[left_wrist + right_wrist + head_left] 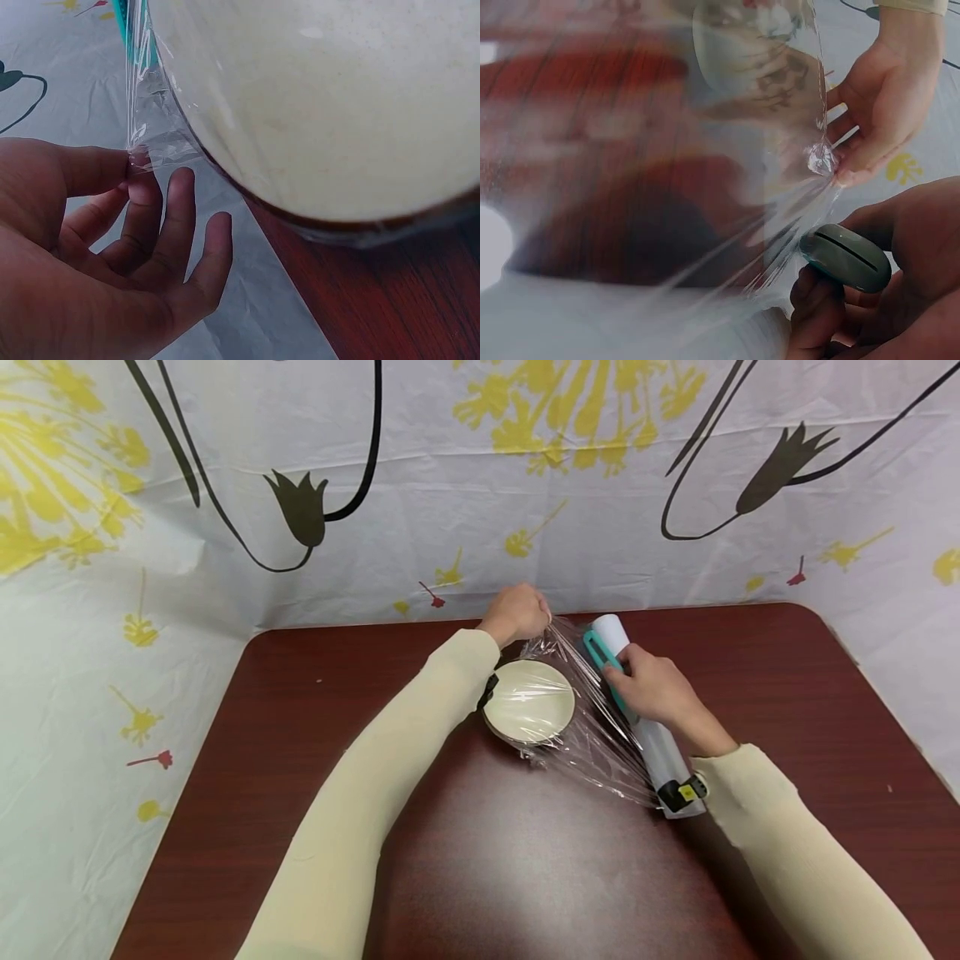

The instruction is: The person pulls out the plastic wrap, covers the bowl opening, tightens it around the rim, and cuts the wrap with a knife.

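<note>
A round cream bowl (528, 703) with a dark rim stands on the table, clear cling film (592, 760) stretched over it. At the bowl's far side my left hand (517, 612) pinches a gathered corner of the film between thumb and index finger; the other fingers (178, 206) are spread loosely. To the right lies the cling film roll (662, 756), the sheet still running from it to the bowl. My right hand (656, 689) grips a teal utility knife (597, 647) over the roll. A slotted end of the knife (846, 257) shows beside taut, creased film in the right wrist view.
The dark red-brown wooden table (540, 868) extends around the bowl and roll. Behind its back edge hangs a pale sheet (405, 527) with yellow and dark flower prints, which also covers the left side.
</note>
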The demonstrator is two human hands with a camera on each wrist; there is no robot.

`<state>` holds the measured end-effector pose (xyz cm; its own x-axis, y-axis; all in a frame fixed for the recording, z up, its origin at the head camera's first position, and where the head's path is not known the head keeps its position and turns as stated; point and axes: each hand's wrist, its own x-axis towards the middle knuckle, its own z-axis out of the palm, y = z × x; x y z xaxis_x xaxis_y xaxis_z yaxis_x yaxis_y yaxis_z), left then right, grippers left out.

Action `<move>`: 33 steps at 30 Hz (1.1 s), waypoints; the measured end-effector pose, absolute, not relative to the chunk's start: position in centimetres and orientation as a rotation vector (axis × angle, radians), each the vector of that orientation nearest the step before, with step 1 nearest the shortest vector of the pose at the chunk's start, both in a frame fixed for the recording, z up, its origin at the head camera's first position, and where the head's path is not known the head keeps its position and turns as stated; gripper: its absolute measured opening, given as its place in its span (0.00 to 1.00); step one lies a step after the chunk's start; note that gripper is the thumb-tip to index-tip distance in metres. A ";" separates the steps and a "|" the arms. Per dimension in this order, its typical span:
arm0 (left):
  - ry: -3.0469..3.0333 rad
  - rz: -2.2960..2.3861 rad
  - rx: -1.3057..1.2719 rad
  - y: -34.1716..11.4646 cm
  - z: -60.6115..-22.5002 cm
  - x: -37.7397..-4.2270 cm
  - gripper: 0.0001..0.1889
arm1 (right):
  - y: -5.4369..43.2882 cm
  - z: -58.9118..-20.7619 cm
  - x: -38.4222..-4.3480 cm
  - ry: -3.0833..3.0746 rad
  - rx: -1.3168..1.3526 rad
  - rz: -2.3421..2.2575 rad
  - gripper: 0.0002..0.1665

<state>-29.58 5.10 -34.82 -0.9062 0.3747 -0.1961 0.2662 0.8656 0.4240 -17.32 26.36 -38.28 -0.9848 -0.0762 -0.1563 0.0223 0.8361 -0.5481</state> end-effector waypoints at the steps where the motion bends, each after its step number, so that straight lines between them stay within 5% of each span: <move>1: 2.765 0.578 0.488 5.1 -34.8 -29.6 0.14 | 26.4 -38.3 -17.3 2.841 -0.041 -0.855 0.23; 8: 2.734 0.621 0.472 5.3 -35.4 -30.2 0.14 | 26.7 -38.5 -17.4 2.806 -0.015 -0.901 0.21; 23: 2.544 0.521 0.396 8.0 -42.6 -37.3 0.21 | 26.7 -38.3 -17.7 2.782 -0.005 -0.892 0.24; 29: 2.535 0.445 0.483 8.8 -42.1 -36.9 0.20 | 28.3 -40.8 -19.2 2.799 0.001 -0.913 0.26; 33: 2.587 0.403 0.598 8.8 -38.8 -33.7 0.15 | 30.4 -44.5 -21.2 2.861 0.035 -0.871 0.27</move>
